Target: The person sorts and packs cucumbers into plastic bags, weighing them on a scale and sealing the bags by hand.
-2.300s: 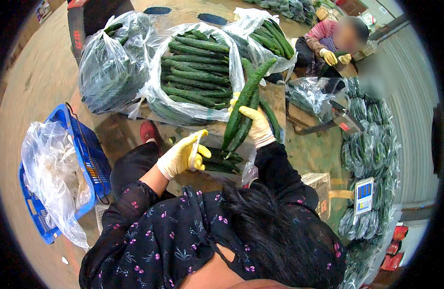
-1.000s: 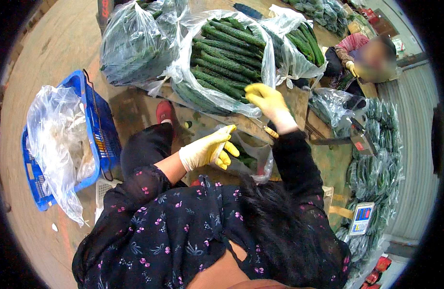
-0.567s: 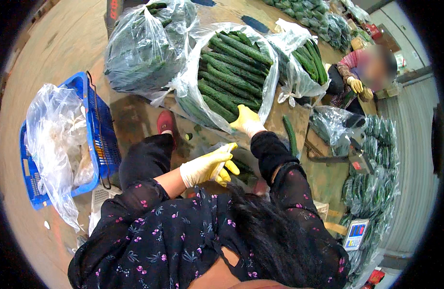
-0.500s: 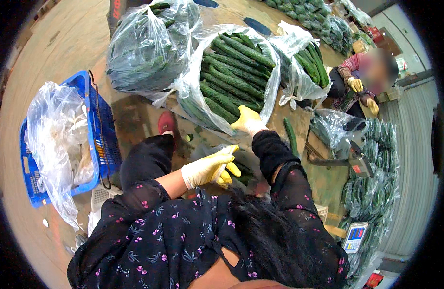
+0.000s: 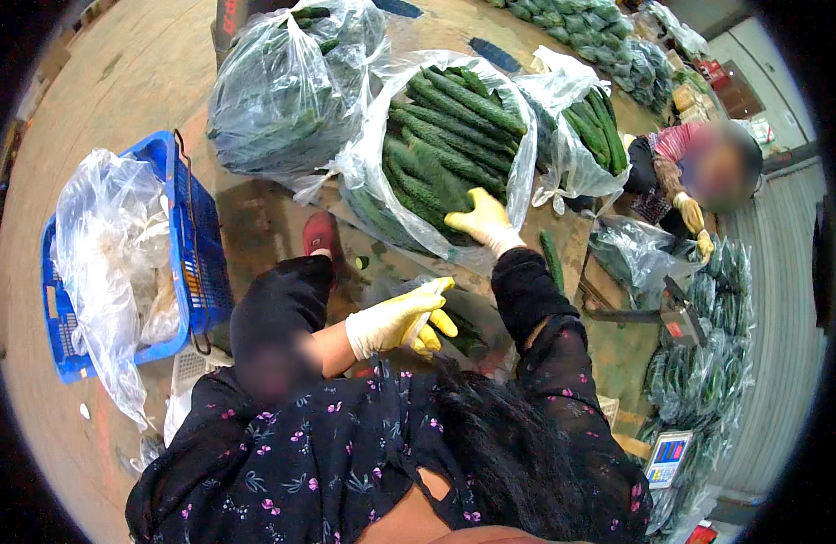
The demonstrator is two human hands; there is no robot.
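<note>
Cucumbers [image 5: 456,136] fill the wide-open bag [image 5: 367,161], right hand [image 5: 487,220] at its near edge.

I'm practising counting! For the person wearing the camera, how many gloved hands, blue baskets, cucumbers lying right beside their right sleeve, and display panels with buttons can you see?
Gloved hands (left hand, right hand): 2
Blue basket: 1
Cucumber beside the right sleeve: 1
Display panel with buttons: 1
Total: 5
</note>
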